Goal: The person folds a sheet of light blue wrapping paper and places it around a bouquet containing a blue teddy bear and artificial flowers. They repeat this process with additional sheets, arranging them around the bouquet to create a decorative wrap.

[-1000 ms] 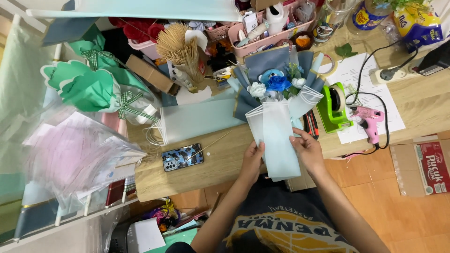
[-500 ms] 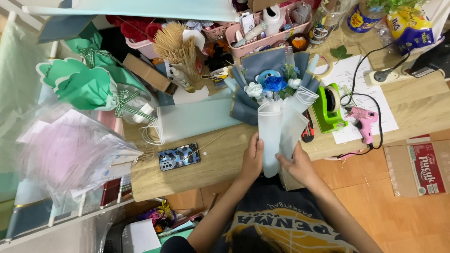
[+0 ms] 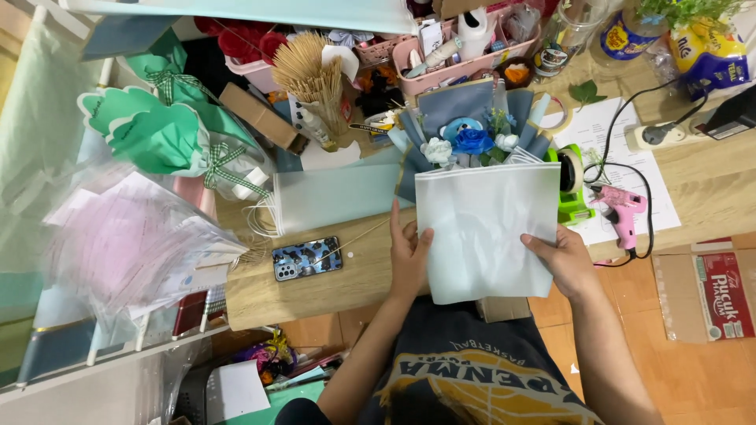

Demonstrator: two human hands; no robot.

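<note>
I hold one pale translucent wrapping sheet (image 3: pixel 484 232) by its two side edges, my left hand (image 3: pixel 409 256) pinching the left edge and my right hand (image 3: pixel 561 260) gripping the right, fingers closed on the paper. A second ago the sheet stood narrow and folded between my hands; now it is spread wide and flat, so it covers the lower part of the bouquet (image 3: pixel 471 130) at the front edge of the table (image 3: pixel 315 287). I judge that the sheet is now opened out to lie across the front of the flowers.

Counting what lies around: one bouquet in grey-blue paper, with one blue rose (image 3: pixel 472 140) and a white bloom beside it; one phone (image 3: pixel 307 258) flat near the table's front left corner; one green tape dispenser (image 3: pixel 571 185) just right of the sheet; one pink glue gun (image 3: pixel 620 208) beyond it toward the right edge; one bundle of wooden skewers (image 3: pixel 311 75) at the back; one second frosted sheet (image 3: pixel 335 197) lying left of the bouquet
</note>
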